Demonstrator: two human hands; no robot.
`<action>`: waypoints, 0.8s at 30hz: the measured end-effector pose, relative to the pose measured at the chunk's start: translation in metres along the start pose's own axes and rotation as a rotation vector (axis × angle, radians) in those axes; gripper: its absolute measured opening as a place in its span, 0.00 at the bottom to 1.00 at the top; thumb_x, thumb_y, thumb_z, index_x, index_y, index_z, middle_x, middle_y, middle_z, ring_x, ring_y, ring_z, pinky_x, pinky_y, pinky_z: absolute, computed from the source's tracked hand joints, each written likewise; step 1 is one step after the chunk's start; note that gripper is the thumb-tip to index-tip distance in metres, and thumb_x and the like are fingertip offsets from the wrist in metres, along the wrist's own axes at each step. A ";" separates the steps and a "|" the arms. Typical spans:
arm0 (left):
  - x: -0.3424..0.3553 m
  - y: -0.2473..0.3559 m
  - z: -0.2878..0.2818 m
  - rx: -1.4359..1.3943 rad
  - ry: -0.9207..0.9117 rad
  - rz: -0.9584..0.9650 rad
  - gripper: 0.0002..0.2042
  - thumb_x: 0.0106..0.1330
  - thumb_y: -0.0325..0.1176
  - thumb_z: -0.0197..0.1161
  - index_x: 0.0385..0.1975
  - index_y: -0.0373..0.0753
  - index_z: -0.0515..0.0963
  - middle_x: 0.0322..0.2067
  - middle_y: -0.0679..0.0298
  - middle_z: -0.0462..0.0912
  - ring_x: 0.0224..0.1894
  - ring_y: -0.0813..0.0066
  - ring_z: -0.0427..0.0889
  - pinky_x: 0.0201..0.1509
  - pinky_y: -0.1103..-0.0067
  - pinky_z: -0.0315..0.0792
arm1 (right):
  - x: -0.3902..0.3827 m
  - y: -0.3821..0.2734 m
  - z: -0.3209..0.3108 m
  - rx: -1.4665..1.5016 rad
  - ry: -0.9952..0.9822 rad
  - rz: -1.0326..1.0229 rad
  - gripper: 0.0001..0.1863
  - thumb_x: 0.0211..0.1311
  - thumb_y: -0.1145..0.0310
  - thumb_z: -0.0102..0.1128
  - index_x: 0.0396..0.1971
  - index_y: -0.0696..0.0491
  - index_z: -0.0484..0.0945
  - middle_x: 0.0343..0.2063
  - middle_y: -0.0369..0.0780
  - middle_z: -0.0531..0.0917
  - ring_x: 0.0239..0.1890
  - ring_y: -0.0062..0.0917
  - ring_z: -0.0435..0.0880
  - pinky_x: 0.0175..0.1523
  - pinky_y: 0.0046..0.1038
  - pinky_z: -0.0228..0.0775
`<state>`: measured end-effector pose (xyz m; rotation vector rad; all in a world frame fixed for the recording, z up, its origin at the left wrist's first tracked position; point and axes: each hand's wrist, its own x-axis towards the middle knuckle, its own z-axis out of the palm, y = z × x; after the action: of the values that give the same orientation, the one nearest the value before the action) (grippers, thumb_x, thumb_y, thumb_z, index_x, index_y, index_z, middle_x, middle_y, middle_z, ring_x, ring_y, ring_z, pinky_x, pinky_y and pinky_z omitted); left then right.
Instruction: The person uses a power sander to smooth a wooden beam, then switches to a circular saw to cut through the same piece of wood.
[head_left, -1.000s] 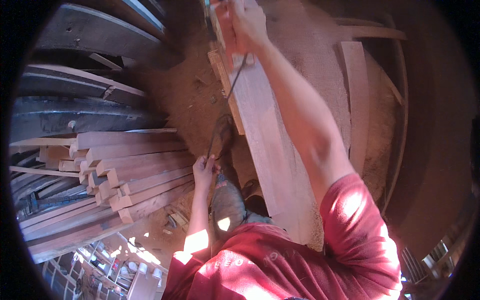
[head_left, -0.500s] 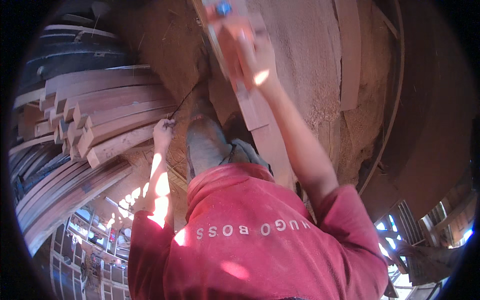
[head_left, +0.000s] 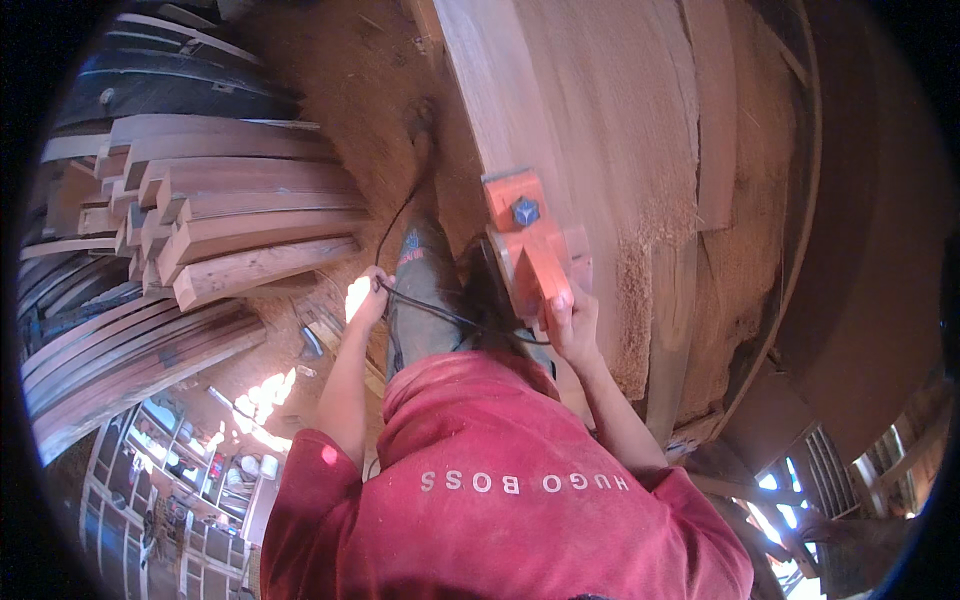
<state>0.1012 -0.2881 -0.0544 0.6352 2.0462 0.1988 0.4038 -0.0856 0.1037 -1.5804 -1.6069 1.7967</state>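
Observation:
An orange electric hand planer (head_left: 528, 235) with a dark front knob rests on the left edge of a long wooden board (head_left: 575, 110). My right hand (head_left: 574, 322) is wrapped round its rear handle, close in front of my body. Off to the left, my left hand (head_left: 369, 292) is closed on the planer's black power cord (head_left: 435, 306). The cord runs from the planer's rear across my leg to that hand, then away along the ground. Part of the planer's far side is blurred.
Stacked wooden beams (head_left: 250, 236) with squared ends lie at the left. Darker planks (head_left: 150, 365) are piled nearer. Sawdust (head_left: 310, 60) covers the ground ahead, and shavings lie on the boards at right. A shelf rack (head_left: 190, 470) stands at lower left.
The planer and my right hand have come back along the board toward my body. My left hand has shifted slightly right and nearer, still on the cord, which now loops across my leg.

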 end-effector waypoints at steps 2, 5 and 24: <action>0.003 -0.002 -0.012 -0.085 0.100 0.024 0.12 0.66 0.43 0.66 0.34 0.40 0.79 0.24 0.56 0.78 0.27 0.65 0.76 0.34 0.69 0.71 | 0.041 -0.023 0.010 -0.022 0.046 -0.034 0.24 0.72 0.49 0.53 0.33 0.59 0.79 0.17 0.33 0.76 0.21 0.16 0.76 0.26 0.26 0.68; 0.022 -0.002 -0.035 -0.282 0.068 -0.018 0.09 0.68 0.35 0.66 0.33 0.36 0.78 0.21 0.64 0.73 0.26 0.79 0.69 0.30 0.76 0.65 | 0.099 -0.063 0.021 0.047 0.022 -0.007 0.24 0.72 0.50 0.55 0.32 0.60 0.79 0.15 0.35 0.75 0.20 0.18 0.76 0.26 0.27 0.68; 0.204 0.109 -0.174 -0.353 -0.014 -0.221 0.08 0.66 0.32 0.65 0.35 0.33 0.82 0.24 0.60 0.85 0.26 0.77 0.80 0.33 0.78 0.73 | 0.467 -0.293 0.106 -0.009 0.123 -0.122 0.26 0.70 0.50 0.57 0.28 0.61 0.80 0.19 0.47 0.80 0.26 0.28 0.81 0.34 0.37 0.69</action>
<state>-0.0906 -0.0716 -0.0733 0.1909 1.9848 0.4116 0.0130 0.3166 0.0761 -1.5293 -1.6199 1.6001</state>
